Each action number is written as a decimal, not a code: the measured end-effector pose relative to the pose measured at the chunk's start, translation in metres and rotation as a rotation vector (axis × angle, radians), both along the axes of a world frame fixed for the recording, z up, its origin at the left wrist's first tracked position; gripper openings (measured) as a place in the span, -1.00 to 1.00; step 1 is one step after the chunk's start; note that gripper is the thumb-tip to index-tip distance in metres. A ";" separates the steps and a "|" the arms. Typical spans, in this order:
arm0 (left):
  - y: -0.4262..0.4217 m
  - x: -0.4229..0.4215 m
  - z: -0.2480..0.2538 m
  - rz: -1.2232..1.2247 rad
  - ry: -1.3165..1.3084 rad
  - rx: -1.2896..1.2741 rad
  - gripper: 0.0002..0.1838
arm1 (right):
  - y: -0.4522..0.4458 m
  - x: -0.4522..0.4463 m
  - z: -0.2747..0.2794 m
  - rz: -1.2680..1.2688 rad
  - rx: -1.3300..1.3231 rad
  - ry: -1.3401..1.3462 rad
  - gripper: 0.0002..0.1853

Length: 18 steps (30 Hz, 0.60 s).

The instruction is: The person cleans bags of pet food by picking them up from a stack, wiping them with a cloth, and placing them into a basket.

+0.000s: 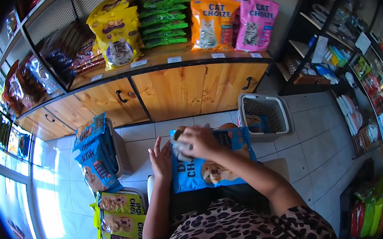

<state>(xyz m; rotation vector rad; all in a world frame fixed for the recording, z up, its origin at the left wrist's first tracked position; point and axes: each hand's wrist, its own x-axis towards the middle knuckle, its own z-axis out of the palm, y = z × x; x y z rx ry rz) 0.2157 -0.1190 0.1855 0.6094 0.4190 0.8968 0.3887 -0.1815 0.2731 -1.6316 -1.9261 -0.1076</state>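
A blue Dog Choize bag (pixel 210 170) lies flat across my lap, a dog's picture facing up. My right hand (pixel 200 141) reaches over its upper left part with the fingers closed on a crumpled grey cloth (pixel 181 150), which rests against the bag. Beside the bag's left edge, my left hand (pixel 160 161) is raised with fingers apart, holding nothing. The cloth and my right forearm hide part of the lettering.
To my left stand a basket (pixel 119 149) of blue bags and several yellow-green dog food bags (pixel 118 223). A grey basket (pixel 288 115) at front right holds a blue bag. Ahead, cat food bags (pixel 214 25) line a wooden cabinet (pixel 170 91).
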 end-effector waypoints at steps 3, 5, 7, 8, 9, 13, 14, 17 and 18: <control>0.002 -0.008 0.001 -0.014 -0.014 -0.022 -0.26 | -0.048 -0.050 -0.001 0.398 -0.229 0.078 -0.81; 0.004 -0.006 0.000 -0.001 -0.035 -0.053 -0.29 | -0.086 -0.067 0.002 0.542 -0.293 -0.062 -0.84; -0.005 -0.001 0.007 -0.003 0.086 0.038 -0.31 | -0.111 -0.044 -0.010 0.357 -0.199 0.092 -0.81; -0.009 0.000 0.014 0.012 0.210 0.132 -0.32 | -0.122 -0.019 -0.012 0.206 -0.076 0.061 -0.79; -0.014 -0.001 0.021 0.031 0.338 0.225 -0.32 | -0.136 0.009 -0.011 0.059 0.047 0.035 -0.78; -0.044 0.001 0.051 0.070 0.967 0.729 -0.35 | -0.215 0.102 -0.035 -0.696 -0.198 0.109 -0.77; -0.053 0.006 0.057 0.079 1.209 0.938 -0.36 | -0.227 0.120 -0.036 -0.812 -0.268 0.112 -0.79; -0.067 0.034 0.059 0.074 1.445 1.209 -0.37 | -0.233 0.126 -0.007 -0.972 -0.063 0.730 -0.62; -0.074 0.039 0.058 0.043 1.463 1.272 -0.37 | -0.220 0.108 0.018 -0.979 -0.074 0.728 -0.62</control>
